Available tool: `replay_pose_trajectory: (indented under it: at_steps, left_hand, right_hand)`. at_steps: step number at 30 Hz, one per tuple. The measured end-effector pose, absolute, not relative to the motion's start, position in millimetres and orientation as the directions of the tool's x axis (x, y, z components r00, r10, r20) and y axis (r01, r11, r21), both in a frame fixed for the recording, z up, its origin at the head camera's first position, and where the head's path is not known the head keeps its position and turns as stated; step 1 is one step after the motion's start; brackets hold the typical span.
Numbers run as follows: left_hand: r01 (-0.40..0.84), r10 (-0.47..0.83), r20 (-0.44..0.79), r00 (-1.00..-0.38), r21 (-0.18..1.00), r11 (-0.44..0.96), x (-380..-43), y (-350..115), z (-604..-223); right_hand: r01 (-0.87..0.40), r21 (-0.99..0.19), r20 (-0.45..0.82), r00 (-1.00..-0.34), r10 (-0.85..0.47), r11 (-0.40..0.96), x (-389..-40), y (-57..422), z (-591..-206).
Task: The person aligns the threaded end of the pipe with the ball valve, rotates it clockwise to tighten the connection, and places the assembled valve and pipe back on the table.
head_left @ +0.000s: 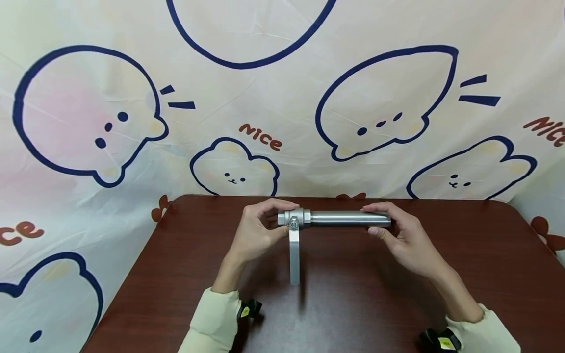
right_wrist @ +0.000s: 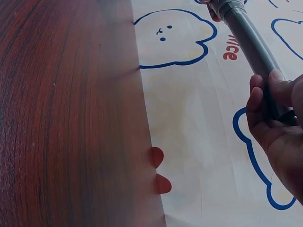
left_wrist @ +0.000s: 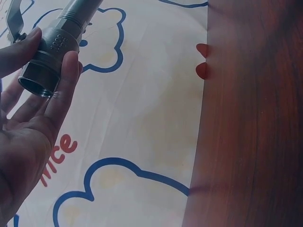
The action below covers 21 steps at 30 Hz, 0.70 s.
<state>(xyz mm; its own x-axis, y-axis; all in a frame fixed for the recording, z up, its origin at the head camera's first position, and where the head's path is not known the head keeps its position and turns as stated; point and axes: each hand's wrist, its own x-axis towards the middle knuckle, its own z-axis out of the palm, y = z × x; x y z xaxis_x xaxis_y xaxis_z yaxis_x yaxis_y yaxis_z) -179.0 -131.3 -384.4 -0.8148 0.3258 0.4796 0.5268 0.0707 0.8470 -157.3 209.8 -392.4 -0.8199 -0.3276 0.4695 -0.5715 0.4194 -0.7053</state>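
Observation:
A metal ball valve (head_left: 301,215) joined to a straight steel pipe (head_left: 340,218) is held level above the table by both hands. My left hand (head_left: 258,233) grips the valve body at its left end, thumb on the near side and fingers behind. From the valve a flat lever handle (head_left: 294,257) points down toward me. The left wrist view shows the open threaded end (left_wrist: 39,81) of the valve body between thumb and fingers. My right hand (head_left: 408,240) holds the pipe's far right end, thumb below and fingers over the top; its palm hides part of that end.
A dark reddish-brown wooden table (head_left: 366,304) lies under the hands, its back edge against a pale cloth backdrop (head_left: 291,98) printed with blue-outlined cartoon figures. Black camera straps (head_left: 250,309) sit at both wrists, by the pale sleeves (head_left: 214,318).

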Motion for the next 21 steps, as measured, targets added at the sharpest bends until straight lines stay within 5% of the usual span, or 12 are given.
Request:
replay_pose_trajectory:
  at_steps: [21]
  left_hand:
    - [0.531, 0.328, 0.486, -0.810, 0.845, 0.059, -180.0, -132.9, -384.8]
  right_hand:
    - [-0.558, -0.750, 0.441, -0.822, -0.361, 0.356, -156.4, 212.8, -391.3]
